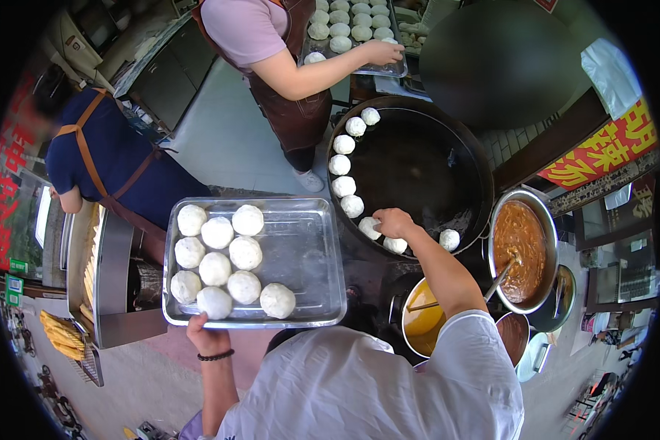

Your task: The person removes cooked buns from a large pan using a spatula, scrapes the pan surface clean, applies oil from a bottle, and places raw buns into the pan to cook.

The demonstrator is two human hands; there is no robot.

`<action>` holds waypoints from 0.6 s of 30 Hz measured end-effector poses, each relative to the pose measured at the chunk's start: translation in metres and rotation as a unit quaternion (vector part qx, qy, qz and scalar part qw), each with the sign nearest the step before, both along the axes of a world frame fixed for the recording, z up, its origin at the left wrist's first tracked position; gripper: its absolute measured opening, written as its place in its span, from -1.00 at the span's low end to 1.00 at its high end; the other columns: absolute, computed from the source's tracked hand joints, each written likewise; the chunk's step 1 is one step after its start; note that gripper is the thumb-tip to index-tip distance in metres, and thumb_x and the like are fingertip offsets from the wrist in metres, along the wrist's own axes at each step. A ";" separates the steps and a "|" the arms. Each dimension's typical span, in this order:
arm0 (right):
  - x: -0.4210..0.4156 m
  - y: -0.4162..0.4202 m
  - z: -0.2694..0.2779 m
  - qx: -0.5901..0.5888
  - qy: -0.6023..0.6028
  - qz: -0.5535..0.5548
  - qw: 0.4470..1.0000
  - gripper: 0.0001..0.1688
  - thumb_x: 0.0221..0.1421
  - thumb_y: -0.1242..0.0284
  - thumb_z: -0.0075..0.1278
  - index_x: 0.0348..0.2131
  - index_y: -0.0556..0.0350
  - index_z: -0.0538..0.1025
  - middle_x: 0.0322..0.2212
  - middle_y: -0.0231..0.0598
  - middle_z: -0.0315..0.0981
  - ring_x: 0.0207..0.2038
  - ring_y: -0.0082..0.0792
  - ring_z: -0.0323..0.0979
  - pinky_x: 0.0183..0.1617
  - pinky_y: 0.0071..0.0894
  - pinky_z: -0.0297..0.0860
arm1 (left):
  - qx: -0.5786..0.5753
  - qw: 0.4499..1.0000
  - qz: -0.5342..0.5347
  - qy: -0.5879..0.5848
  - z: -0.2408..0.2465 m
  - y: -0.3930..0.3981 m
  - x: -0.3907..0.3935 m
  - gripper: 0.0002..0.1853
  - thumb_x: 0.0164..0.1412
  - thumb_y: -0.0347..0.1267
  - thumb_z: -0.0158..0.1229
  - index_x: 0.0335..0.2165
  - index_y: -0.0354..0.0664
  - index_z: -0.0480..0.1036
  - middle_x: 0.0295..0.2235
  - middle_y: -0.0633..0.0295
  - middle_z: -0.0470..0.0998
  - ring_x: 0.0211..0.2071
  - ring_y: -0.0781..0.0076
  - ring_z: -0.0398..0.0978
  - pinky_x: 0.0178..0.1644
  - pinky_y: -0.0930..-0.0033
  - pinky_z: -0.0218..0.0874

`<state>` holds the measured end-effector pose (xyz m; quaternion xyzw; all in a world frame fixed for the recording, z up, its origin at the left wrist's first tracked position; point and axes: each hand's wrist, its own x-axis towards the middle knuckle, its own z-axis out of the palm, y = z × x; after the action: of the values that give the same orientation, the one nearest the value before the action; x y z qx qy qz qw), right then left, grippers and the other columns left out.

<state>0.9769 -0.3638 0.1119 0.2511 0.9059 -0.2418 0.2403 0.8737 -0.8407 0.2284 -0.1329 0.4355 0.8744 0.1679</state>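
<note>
My left hand (pixel 209 335) grips the near edge of a rectangular metal tray (pixel 311 258), its thumb over the rim. Several round, white, floured dough balls (pixel 214 268) sit in the tray's left and middle part; bare metal shows on the right. Over the near left rim of a large round black pan (pixel 418 165), my right hand (pixel 394 223) has its fingers on a dough ball (pixel 369 227). More dough balls (pixel 340 165) line the pan's left side in a curved row. One dough ball (pixel 449 240) lies apart at the near right edge.
A co-worker's hand (pixel 384 52) reaches over another tray of dough balls (pixel 341 44). A second person (pixel 115 148) stands left. Right of the pan are a pot of brown soup (pixel 520 236) with a ladle and a pot of yellow liquid (pixel 421 308). Fried dough sticks (pixel 60 335) lie on a rack.
</note>
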 end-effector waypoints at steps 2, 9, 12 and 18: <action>0.008 0.003 0.000 -0.010 -0.002 -0.004 1.000 -0.51 0.05 0.21 -0.01 -0.01 -0.12 0.47 -0.04 -0.24 0.45 0.04 -0.16 0.36 0.10 -0.19 0.29 | 0.000 1.000 -0.003 0.008 -0.004 -0.002 -0.003 -0.32 -0.23 -0.44 0.15 0.00 -0.26 0.32 -0.08 0.17 0.48 -0.04 0.15 0.42 0.15 0.13 0.18; 0.020 0.007 0.006 -0.023 0.052 -0.060 0.997 -0.42 0.03 0.31 -0.02 0.08 -0.02 0.38 0.04 -0.15 0.36 0.10 -0.15 0.30 0.15 -0.23 0.25 | 0.010 0.999 -0.019 0.050 -0.012 -0.001 -0.010 -0.28 -0.25 -0.44 0.14 0.03 -0.25 0.29 -0.04 0.18 0.45 -0.01 0.17 0.39 0.16 0.17 0.17; -0.002 -0.004 -0.013 -0.039 0.174 -0.048 0.983 -0.31 0.00 0.49 -0.09 0.18 0.05 0.24 0.18 -0.14 0.17 0.20 -0.16 0.15 0.25 -0.28 0.13 | 0.036 0.998 -0.037 0.043 -0.008 0.002 -0.012 -0.32 -0.22 -0.44 0.14 0.01 -0.25 0.32 -0.06 0.16 0.47 -0.03 0.14 0.42 0.15 0.13 0.19; -0.044 -0.016 -0.043 -0.071 0.151 -0.002 0.986 -0.30 -0.12 0.55 -0.09 0.11 0.08 0.33 0.10 -0.08 0.28 0.15 -0.12 0.23 0.21 -0.30 0.18 | 0.034 0.999 -0.034 0.025 0.002 0.001 -0.007 -0.30 -0.23 -0.44 0.13 0.03 -0.24 0.30 -0.07 0.15 0.48 -0.03 0.12 0.42 0.15 0.09 0.19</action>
<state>0.9326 -0.3799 0.0692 0.1955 0.9118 -0.3414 0.1177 0.8670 -0.8393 0.2303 -0.0904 0.4140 0.8854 0.1911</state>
